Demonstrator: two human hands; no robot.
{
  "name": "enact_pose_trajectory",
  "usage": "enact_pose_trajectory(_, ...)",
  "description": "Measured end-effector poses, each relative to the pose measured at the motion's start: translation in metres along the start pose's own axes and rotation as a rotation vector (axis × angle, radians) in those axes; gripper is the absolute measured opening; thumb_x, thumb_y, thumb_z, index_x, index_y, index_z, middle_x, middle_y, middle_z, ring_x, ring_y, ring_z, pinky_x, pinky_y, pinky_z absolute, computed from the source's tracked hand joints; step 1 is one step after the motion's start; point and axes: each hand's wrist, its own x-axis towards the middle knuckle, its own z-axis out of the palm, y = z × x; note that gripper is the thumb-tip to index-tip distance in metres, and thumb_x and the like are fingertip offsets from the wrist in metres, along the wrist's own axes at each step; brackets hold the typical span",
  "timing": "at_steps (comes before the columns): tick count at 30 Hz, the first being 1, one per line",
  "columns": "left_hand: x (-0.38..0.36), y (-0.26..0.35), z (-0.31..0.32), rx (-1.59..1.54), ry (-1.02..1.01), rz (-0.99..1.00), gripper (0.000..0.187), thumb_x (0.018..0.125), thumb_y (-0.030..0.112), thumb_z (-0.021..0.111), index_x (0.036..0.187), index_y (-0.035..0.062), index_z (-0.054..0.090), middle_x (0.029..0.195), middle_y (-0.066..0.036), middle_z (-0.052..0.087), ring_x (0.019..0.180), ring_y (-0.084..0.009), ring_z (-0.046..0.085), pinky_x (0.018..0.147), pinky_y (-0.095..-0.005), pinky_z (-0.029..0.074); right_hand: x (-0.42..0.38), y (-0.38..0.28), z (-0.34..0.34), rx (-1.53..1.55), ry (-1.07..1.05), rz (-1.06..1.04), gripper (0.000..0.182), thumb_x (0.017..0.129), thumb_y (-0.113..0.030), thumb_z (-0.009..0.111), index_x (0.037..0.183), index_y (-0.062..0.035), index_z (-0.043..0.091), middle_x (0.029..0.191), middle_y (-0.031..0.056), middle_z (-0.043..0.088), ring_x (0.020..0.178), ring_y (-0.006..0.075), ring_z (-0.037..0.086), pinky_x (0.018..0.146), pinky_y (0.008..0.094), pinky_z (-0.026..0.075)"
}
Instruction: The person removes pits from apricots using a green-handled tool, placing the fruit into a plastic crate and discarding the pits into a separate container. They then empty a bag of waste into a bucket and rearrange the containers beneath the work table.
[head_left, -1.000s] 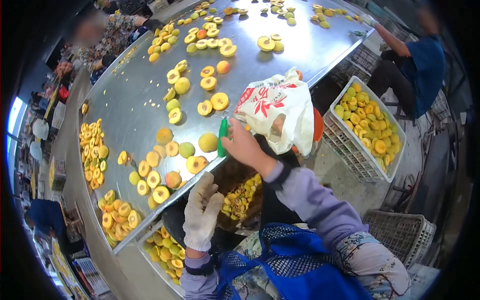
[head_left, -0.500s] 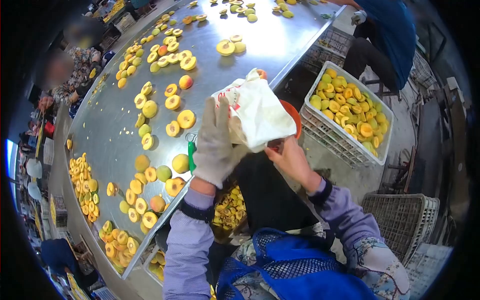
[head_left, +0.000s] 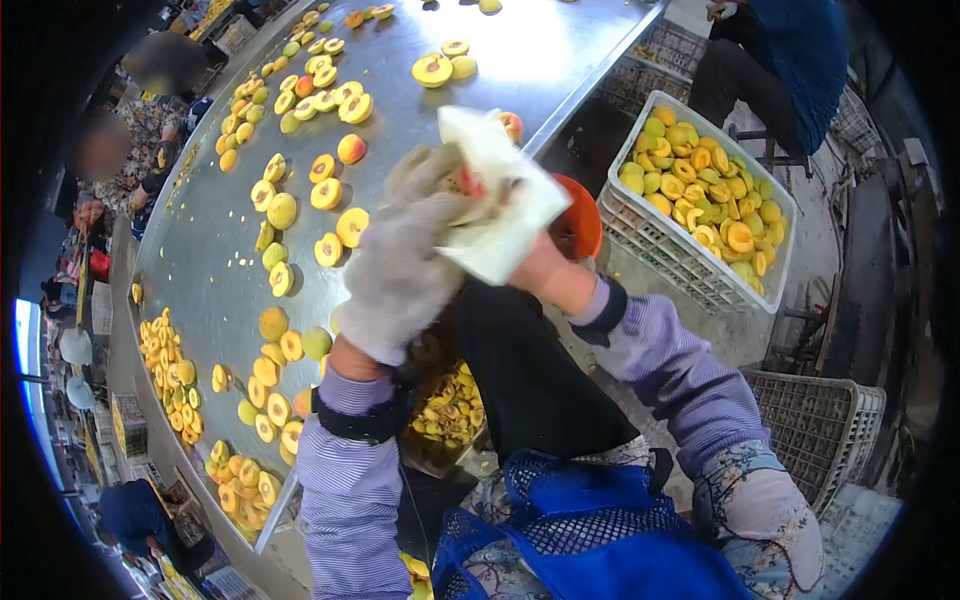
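1. Head view: we see the metal table [head_left: 210,270] across the left and upper middle.
2. At upper right we see a crate [head_left: 655,238] heaped with yellow fruit.
3. Right of centre sits an orange container [head_left: 588,225].
4. At centre we find the white bag [head_left: 512,228], blurred.
5. The gloved left hand [head_left: 405,255], fingers curled, grips its left side.
6. The bare right hand [head_left: 548,272] meets its lower right; fingers hidden, we cannot tell its opening or hold.
7. Fruit halves [head_left: 326,193] lie left of centre.
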Motion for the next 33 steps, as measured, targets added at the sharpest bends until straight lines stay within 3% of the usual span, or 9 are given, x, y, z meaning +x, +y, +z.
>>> enact_pose_trajectory(5, 0.005, 0.041, 0.01, 0.39, -0.022, 0.425, 0.052, 0.084, 0.003, 0.068, 0.134, -0.002, 0.053, 0.142, -0.015, 0.051, 0.135, -0.0252, 0.043, 0.115, -0.0377, 0.03, 0.03, -0.024, -0.046, 0.426, 0.238, 0.083, 0.026, 0.086, 0.0, 0.066, 0.112, -0.0006, 0.063, 0.102, 0.006, 0.069, 0.093, 0.0181, 0.067, 0.081, 0.0311, 0.054)
enact_pose_trajectory(7, -0.006, 0.047, 0.01, 0.105, 0.145, 0.388, 0.06, 0.084, 0.001, 0.066, 0.141, -0.0012, 0.047, 0.145, -0.014, 0.049, 0.137, -0.0251, 0.042, 0.116, -0.0378, 0.029, 0.031, -0.024, -0.09, -0.568, 0.144, -0.227, 0.031, 0.087, 0.001, 0.067, 0.117, 0.0006, 0.062, 0.109, 0.0082, 0.067, 0.098, 0.0187, 0.066, 0.085, 0.0328, 0.055)
enact_pose_trajectory(9, -0.019, 0.026, 0.009, -0.055, 0.187, 0.221, 0.054, 0.083, 0.014, 0.072, 0.133, 0.0011, 0.056, 0.143, -0.02, 0.05, 0.135, -0.0297, 0.045, 0.111, -0.0374, 0.035, 0.014, -0.034, -0.115, 0.173, 0.149, 0.138, 0.032, 0.095, -0.011, 0.06, 0.124, 0.0029, 0.062, 0.133, 0.0127, 0.057, 0.122, 0.0198, 0.055, 0.103, 0.0334, 0.046)
enact_pose_trajectory(11, -0.037, 0.0, 0.004, -0.119, 0.206, 0.016, 0.048, 0.088, 0.012, 0.067, 0.133, -0.0005, 0.056, 0.14, -0.018, 0.053, 0.132, -0.0278, 0.048, 0.11, -0.0368, 0.037, -0.002, -0.008, -0.13, 0.386, 0.246, 0.328, 0.048, 0.091, -0.009, 0.066, 0.135, 0.0025, 0.051, 0.132, 0.0156, 0.058, 0.112, 0.0243, 0.062, 0.1, 0.0368, 0.051)
enact_pose_trajectory(15, -0.089, -0.055, 0.002, -0.1, 0.333, -0.199, 0.038, 0.094, 0.01, 0.058, 0.13, -0.0024, 0.058, 0.134, -0.017, 0.057, 0.128, -0.0268, 0.051, 0.108, -0.0357, 0.038, -0.019, 0.007, -0.132, 0.144, 0.257, 0.111, 0.046, 0.08, -0.006, 0.075, 0.123, -0.002, 0.061, 0.115, 0.0098, 0.067, 0.105, 0.0192, 0.064, 0.092, 0.0333, 0.05)
enact_pose_trajectory(17, -0.117, -0.06, 0.001, -0.101, 0.537, -0.423, 0.036, 0.096, 0.011, 0.057, 0.128, -0.0029, 0.059, 0.132, -0.017, 0.059, 0.128, -0.0278, 0.051, 0.109, -0.0365, 0.036, -0.029, 0.033, -0.133, -0.194, 0.161, 0.266, 0.042, 0.082, -0.004, 0.071, 0.123, -0.0015, 0.061, 0.112, 0.0095, 0.068, 0.105, 0.0184, 0.064, 0.091, 0.0313, 0.05)
enact_pose_trajectory(24, -0.195, -0.123, -0.017, 0.488, 0.642, -0.423, 0.033, 0.099, 0.014, 0.055, 0.126, -0.005, 0.059, 0.136, -0.018, 0.056, 0.131, -0.0299, 0.048, 0.111, -0.0387, 0.034, -0.058, 0.13, -0.069, -0.025, 0.296, 0.527, 0.034, 0.087, -0.005, 0.063, 0.121, -0.0014, 0.06, 0.11, 0.0139, 0.069, 0.099, 0.0233, 0.067, 0.086, 0.0333, 0.051)
enact_pose_trajectory(29, -0.197, -0.142, -0.01, 0.624, 0.636, -0.467, 0.033, 0.098, 0.014, 0.056, 0.126, -0.0043, 0.059, 0.136, -0.017, 0.056, 0.13, -0.0297, 0.049, 0.111, -0.0399, 0.034, -0.093, 0.183, -0.024, -0.347, 0.026, 0.855, 0.034, 0.086, -0.012, 0.061, 0.119, -0.0058, 0.061, 0.112, 0.0209, 0.066, 0.105, 0.0382, 0.063, 0.088, 0.0426, 0.049)
enact_pose_trajectory(33, -0.192, -0.137, -0.011, 0.704, 0.564, -0.487, 0.029, 0.095, 0.016, 0.056, 0.116, -0.0023, 0.065, 0.129, -0.02, 0.061, 0.12, -0.0351, 0.056, 0.104, -0.0405, 0.041, -0.115, 0.198, -0.002, -0.455, -0.328, 0.788, 0.032, 0.083, -0.016, 0.063, 0.113, -0.0055, 0.062, 0.102, 0.0193, 0.069, 0.101, 0.0388, 0.064, 0.087, 0.0444, 0.05)
